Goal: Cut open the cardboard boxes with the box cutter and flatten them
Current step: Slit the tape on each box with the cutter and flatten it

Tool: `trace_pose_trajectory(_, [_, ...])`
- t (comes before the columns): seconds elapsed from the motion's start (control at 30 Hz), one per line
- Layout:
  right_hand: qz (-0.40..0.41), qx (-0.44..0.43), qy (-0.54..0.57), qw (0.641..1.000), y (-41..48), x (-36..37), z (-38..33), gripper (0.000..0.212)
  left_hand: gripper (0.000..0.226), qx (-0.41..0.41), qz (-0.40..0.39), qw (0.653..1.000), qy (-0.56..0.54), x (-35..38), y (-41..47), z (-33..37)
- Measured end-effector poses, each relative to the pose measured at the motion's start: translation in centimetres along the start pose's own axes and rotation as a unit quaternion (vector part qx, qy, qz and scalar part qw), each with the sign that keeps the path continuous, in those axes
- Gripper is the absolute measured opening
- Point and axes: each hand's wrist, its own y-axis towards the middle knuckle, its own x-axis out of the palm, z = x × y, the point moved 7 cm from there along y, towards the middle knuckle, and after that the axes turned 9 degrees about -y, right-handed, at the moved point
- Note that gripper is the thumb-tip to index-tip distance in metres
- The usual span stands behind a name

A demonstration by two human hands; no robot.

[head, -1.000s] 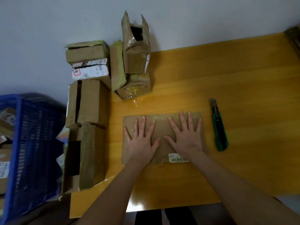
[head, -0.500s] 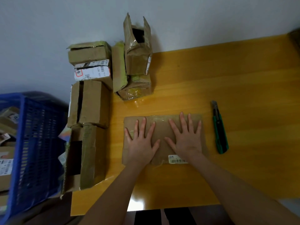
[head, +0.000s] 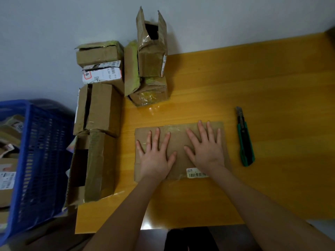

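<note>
A flattened cardboard box (head: 178, 140) with a barcode label lies on the yellow wooden table (head: 253, 84). My left hand (head: 155, 154) and my right hand (head: 205, 147) press flat on it side by side, fingers spread and straight. A green box cutter (head: 245, 140) lies on the table just right of the flat cardboard, blade end pointing away from me; neither hand touches it. Several unflattened cardboard boxes (head: 98, 109) stand in a cluster along the table's left side and back left, one with its top flaps open (head: 151, 44).
A blue plastic crate (head: 36, 160) holding more boxes stands off the table's left edge. A grey wall rises behind the table. The table's near edge runs just below my forearms.
Both hands stay pressed on the flat cardboard; the view shifted only slightly. The box cutter has not moved.
</note>
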Motion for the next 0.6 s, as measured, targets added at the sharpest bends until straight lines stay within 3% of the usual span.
trace_pose_trajectory(0.17, [-0.022, -0.021, 0.028, 0.999, -0.4, -0.8, 0.2, 0.053, 0.067, 0.013, -0.007, 1.000, -0.008, 0.0, 0.1, -0.1])
trace_pose_trajectory(0.23, [-0.062, -0.017, 0.040, 0.997, -1.1, -1.7, 0.8, 0.058, 0.069, 0.011, -0.022, 0.999, -0.038, -0.3, -0.1, -0.7])
trace_pose_trajectory(0.33, [-0.067, 0.093, 0.088, 0.989, -3.8, -3.6, 3.2, 0.068, 0.080, -0.084, 0.021, 0.986, -0.140, -2.3, -1.5, -2.9])
trace_pose_trajectory(0.5, [-0.094, 0.223, 0.251, 0.937, -8.5, -3.2, 3.4, 0.089, 0.080, -0.201, 0.010, 0.933, -0.299, -2.5, -3.8, -5.1])
trace_pose_trajectory(0.6, [-0.076, 0.304, 0.402, 0.861, -10.1, -2.9, 3.3, 0.094, 0.078, -0.250, 0.006, 0.909, -0.333, -2.8, -3.8, -5.9])
